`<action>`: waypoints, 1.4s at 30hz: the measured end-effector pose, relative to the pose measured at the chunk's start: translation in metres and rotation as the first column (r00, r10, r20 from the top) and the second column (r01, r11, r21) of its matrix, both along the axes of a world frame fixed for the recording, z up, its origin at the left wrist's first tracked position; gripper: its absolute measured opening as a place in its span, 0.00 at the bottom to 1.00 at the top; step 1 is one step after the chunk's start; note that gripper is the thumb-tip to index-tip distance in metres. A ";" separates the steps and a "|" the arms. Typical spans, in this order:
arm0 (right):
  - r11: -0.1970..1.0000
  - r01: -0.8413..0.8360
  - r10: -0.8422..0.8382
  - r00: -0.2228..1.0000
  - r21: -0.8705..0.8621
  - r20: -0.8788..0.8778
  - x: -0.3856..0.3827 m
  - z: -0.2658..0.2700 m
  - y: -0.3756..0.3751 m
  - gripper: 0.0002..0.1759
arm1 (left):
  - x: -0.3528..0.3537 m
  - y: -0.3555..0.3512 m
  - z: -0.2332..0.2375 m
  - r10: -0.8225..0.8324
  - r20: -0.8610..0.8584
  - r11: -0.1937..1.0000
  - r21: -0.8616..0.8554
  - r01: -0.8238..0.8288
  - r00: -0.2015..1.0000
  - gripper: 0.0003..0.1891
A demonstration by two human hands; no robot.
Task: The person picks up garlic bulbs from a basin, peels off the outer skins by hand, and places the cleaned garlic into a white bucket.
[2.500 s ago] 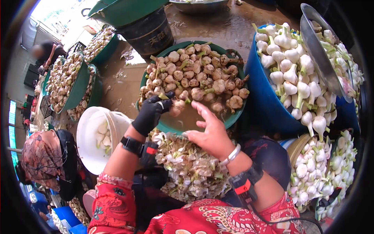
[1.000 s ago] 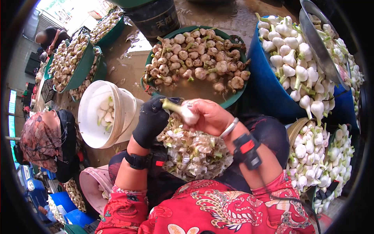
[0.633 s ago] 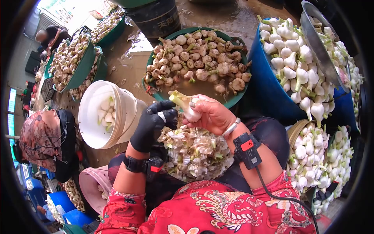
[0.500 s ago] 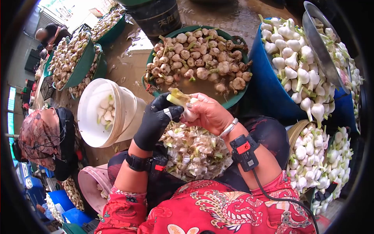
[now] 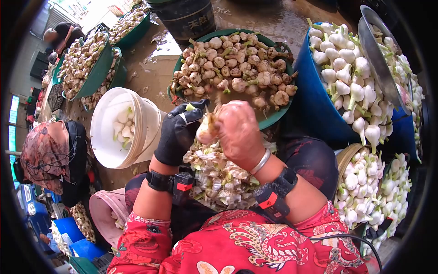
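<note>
My left hand [image 5: 177, 134], in a black glove, is closed around a garlic bulb [image 5: 207, 131], whose cut green stem pokes out above the fingers. My bare right hand [image 5: 238, 132] is curled against the bulb's right side and smeared by motion. Its fingertips are mostly hidden, and loose brownish skin shows beside them. Below both hands, a heap of peeled garlic skins [image 5: 226, 178] lies in my lap. Just beyond them stands a green basin [image 5: 285, 112] of dirty, unpeeled garlic bulbs [image 5: 237, 64].
On the left, a white bucket [image 5: 102, 141] holds a few clean bulbs, with a pink bucket [image 5: 102, 214] nearer me. A blue tub [image 5: 305, 96] heaped with white garlic [image 5: 346, 68] stands right. Another person [image 5: 48, 155] sits at left. A dark bucket [image 5: 182, 23] stands behind the basin.
My right hand has turned over, its back now toward me, and blurs against the bulb. The bulb has shifted slightly left and its stem now shows above the glove.
</note>
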State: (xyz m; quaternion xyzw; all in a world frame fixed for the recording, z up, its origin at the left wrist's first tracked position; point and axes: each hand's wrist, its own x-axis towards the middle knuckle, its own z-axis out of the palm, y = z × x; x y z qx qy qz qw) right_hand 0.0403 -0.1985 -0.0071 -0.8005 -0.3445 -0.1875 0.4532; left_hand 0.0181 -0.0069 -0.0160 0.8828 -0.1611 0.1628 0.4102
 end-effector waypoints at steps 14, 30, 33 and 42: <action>0.905 -0.349 0.155 0.802 -0.241 -0.577 -0.010 -0.038 -0.012 0.25 | -0.006 -0.006 0.019 -0.068 -0.459 0.608 -0.723 -0.328 0.886 0.14; 0.908 -0.038 0.349 0.617 0.416 -0.705 0.016 -0.012 -0.013 0.12 | -0.007 -0.019 0.033 -0.099 -0.476 0.847 -0.501 -0.177 0.874 0.11; 0.972 -0.074 0.199 0.770 0.225 -0.606 0.016 -0.004 -0.015 0.11 | -0.010 -0.022 0.035 -0.077 -0.490 0.868 -0.461 -0.183 0.868 0.10; 0.972 -0.235 0.216 0.876 0.010 -0.431 0.016 -0.001 -0.017 0.05 | -0.011 -0.017 0.026 -0.043 -0.470 0.919 -0.365 -0.149 0.882 0.10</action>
